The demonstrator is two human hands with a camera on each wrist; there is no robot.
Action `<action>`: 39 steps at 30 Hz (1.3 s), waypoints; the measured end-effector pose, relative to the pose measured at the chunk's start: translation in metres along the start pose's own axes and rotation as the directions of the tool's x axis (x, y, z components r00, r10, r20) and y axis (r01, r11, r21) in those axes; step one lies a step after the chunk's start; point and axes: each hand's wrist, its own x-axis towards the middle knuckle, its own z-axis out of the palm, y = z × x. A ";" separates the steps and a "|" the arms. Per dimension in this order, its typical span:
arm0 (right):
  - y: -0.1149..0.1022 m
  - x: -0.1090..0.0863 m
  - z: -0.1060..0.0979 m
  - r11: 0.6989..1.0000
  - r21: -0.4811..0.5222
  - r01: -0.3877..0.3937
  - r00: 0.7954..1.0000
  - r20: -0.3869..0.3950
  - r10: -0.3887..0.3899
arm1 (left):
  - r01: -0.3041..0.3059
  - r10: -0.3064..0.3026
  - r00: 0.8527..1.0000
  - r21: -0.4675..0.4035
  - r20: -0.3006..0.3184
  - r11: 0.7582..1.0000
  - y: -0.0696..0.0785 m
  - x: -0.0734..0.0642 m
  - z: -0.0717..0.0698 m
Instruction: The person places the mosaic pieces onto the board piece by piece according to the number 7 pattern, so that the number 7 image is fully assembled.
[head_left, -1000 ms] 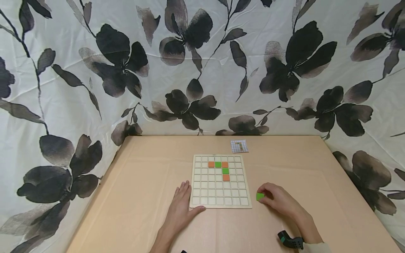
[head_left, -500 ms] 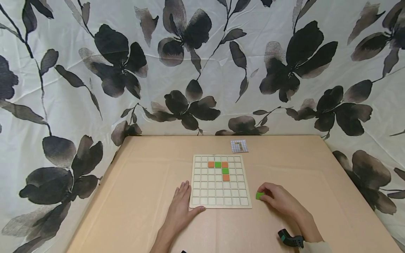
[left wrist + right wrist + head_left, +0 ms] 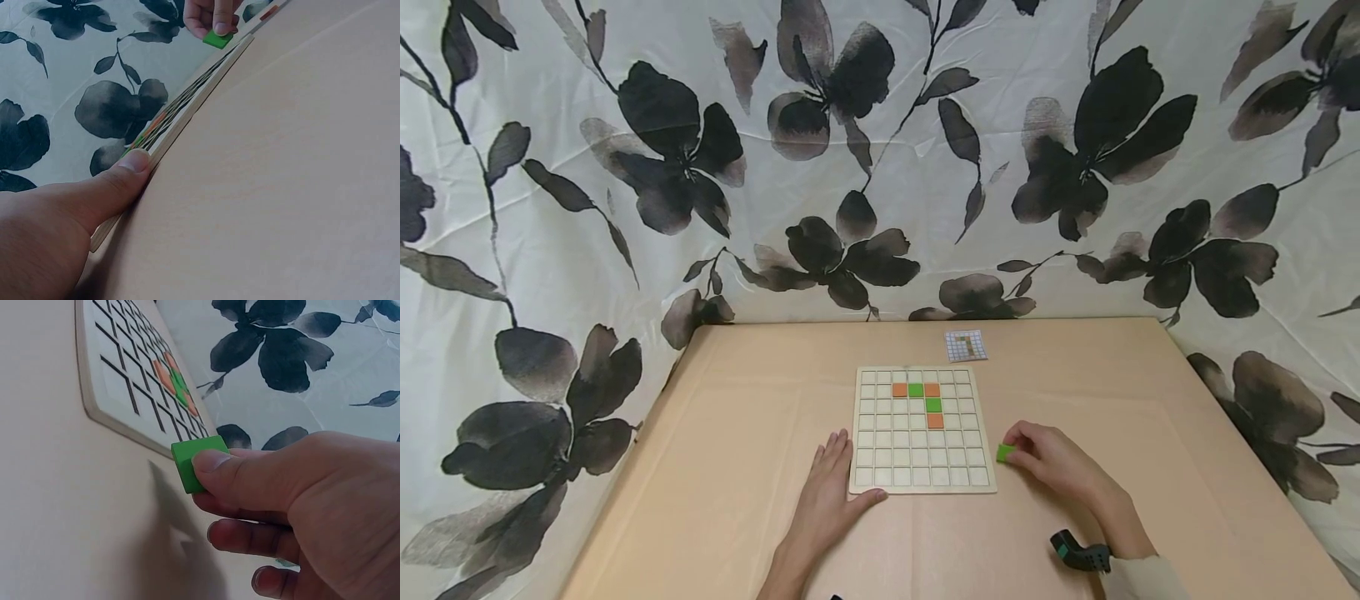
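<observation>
A square pale board (image 3: 922,493) with a grid of cells lies on the table. In its upper part, several orange tiles (image 3: 936,421) and green tiles (image 3: 933,405) form a row with a short column below its right end. My left hand (image 3: 829,500) rests along the board's left side, fingers straight, and its thumb touches the near edge. Right of the board, my right hand (image 3: 1060,467) pinches a square green tile (image 3: 187,464) between thumb and fingers. In the right wrist view the tile is held up above the table, its shadow below, and overlaps the board's edge.
Behind the board lies a small card (image 3: 966,346) printed with a coloured grid pattern. A small orange-red piece (image 3: 269,12) shows beyond the board in the left wrist view. A floral cloth (image 3: 880,167) hangs behind the table (image 3: 715,417). A black band (image 3: 1078,552) circles the right wrist.
My right hand has moved slightly left and away from me, bringing the green tile closer to the board's right edge. The left hand and the board stay in place.
</observation>
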 end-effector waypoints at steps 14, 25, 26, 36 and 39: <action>-0.013 0.011 0.005 0.999 0.042 0.024 1.000 -0.006 -0.023 | 0.017 -0.017 1.000 -0.007 0.013 1.000 -0.001 0.000 0.000; -0.026 0.021 0.013 0.995 0.095 0.008 1.000 0.000 -0.008 | 0.032 -0.031 0.999 -0.020 0.038 0.999 -0.003 0.000 0.000; -0.027 0.022 0.014 0.995 0.097 0.009 1.000 0.002 -0.009 | 0.033 -0.033 0.999 -0.019 0.040 0.999 -0.003 0.000 -0.001; -0.037 0.032 0.022 0.995 0.094 0.029 1.000 -0.011 -0.028 | 0.021 -0.021 0.999 -0.013 0.029 1.000 -0.003 -0.001 -0.001; -0.040 0.034 0.024 0.995 0.094 0.040 0.999 -0.010 -0.039 | 0.016 -0.015 1.000 -0.010 0.026 1.000 -0.003 -0.001 0.000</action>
